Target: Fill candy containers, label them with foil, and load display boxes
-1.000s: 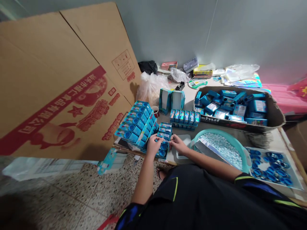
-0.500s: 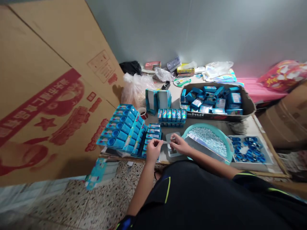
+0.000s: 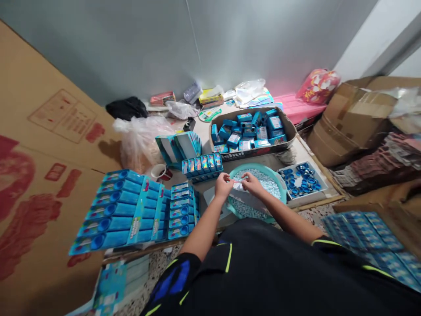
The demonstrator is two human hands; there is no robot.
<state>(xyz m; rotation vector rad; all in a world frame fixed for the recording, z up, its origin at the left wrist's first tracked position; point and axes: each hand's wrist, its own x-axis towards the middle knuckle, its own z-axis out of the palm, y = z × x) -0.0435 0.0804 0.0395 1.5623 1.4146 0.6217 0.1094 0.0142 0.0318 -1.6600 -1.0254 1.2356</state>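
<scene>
Above the near left part of a turquoise basin [image 3: 283, 193] filled with small pale blue pellets [image 3: 270, 186], my two hands are close together. My left hand [image 3: 224, 187] is closed in a pinch at the left end of a small whitish piece with a pinkish edge [image 3: 238, 184]. At its right end, my right hand [image 3: 252, 184] pinches too, with the fingers bent. What the piece is cannot be made out. A greyish flat sheet [image 3: 246, 200] lies in the basin under my hands. Left of it, a translucent plastic container [image 3: 210, 195] is partly hidden by my left forearm.
Rows of blue boxes [image 3: 131, 210] stand at the left, near a cup [image 3: 161, 171]. Behind the basin, a carton [image 3: 237, 154] holds many small blue boxes. A white tray [image 3: 324, 186] of blue round parts is at the right. Large cardboard [image 3: 49, 175] rises at far left.
My hands have gone from over the translucent container to over the basin, still pinching a small piece. The view has turned right, bringing stacked blue packs on the right into sight.
</scene>
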